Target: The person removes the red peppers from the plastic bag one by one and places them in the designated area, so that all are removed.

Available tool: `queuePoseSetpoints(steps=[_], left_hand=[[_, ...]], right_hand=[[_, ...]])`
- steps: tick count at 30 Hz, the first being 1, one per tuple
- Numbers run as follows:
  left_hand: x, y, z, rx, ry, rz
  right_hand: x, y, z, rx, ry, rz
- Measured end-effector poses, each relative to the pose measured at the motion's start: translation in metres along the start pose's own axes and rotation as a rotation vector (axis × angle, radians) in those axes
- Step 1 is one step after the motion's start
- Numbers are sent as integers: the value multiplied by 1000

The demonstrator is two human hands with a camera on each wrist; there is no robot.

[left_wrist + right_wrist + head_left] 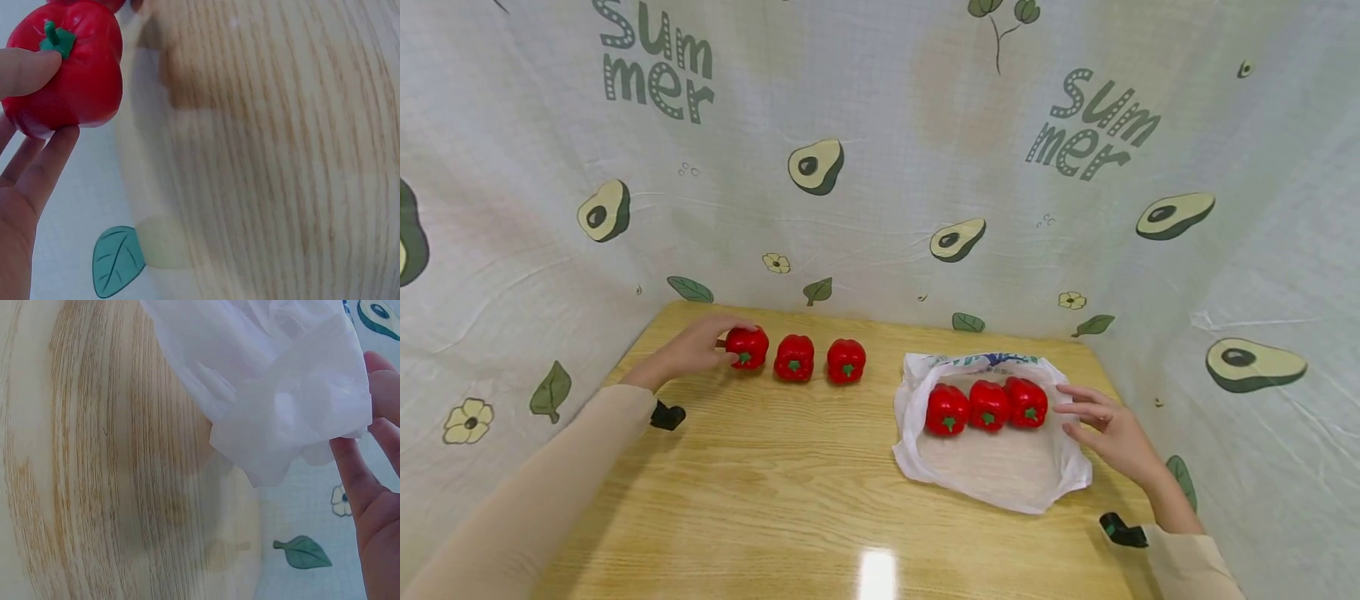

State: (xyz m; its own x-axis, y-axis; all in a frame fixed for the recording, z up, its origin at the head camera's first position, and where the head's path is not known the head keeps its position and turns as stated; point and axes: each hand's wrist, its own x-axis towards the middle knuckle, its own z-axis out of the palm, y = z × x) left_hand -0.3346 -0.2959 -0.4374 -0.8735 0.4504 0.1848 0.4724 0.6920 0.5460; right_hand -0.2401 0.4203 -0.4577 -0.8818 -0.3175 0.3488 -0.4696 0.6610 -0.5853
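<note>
At the left end of a row on the table, my left hand (696, 346) grips a glossy red bell pepper (747, 348) with a green stem. Thumb by the stem, fingers on the opposite side: so it looks in the left wrist view, on the same bell pepper (94, 87). Two more bell peppers, a middle one (794, 358) and a right one (846, 362), stand beside it. My right hand (1108, 429) touches the right edge of a white plastic bag (917, 454), its fingers loosely extended. Inside the spread bag sit three red bell peppers (988, 406) side by side.
The wooden table (775, 483) is bordered by a hanging white cloth (880, 192) printed with avocados and leaves, at the back and both sides. Black devices, one at the left wrist (667, 415) and one at the right wrist (1123, 531), stick out over the table.
</note>
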Motion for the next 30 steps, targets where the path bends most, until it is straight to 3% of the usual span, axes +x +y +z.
queuePoseSetpoints(steps=[30], left_hand=[[-7,-22,10,-6,-30,-25]], right_hand=[[1,3,1,13,-1,-3]])
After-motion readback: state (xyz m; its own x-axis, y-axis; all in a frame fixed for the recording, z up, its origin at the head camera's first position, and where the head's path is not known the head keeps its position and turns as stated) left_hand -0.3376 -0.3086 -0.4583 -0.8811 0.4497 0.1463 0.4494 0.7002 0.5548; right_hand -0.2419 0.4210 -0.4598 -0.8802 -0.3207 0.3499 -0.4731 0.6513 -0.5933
